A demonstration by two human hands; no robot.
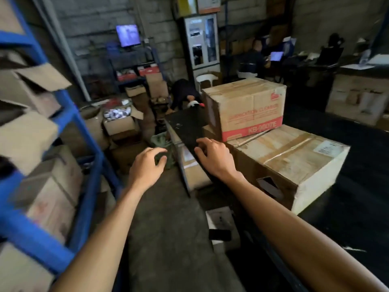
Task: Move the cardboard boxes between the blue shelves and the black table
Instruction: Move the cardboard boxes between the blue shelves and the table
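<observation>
Hands reach forward, holding nothing: the left hand (147, 165) hangs above the floor with loosely curled fingers, the right hand (212, 157) hovers over the black table (185, 125). Two cardboard boxes lie there, the red-printed box (248, 106) upon the larger box (294, 163). Blue shelves (69, 127) on the left carry more cartons.

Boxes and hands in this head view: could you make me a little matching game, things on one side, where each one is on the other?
Things:
1. box with red band
2. large taped box
3. left hand
4. right hand

Places:
A. directly on the black table
B. in the air over the floor
C. stacked on another box
D. over the table's left edge

Pairs: 1-C, 2-A, 3-B, 4-D
</observation>
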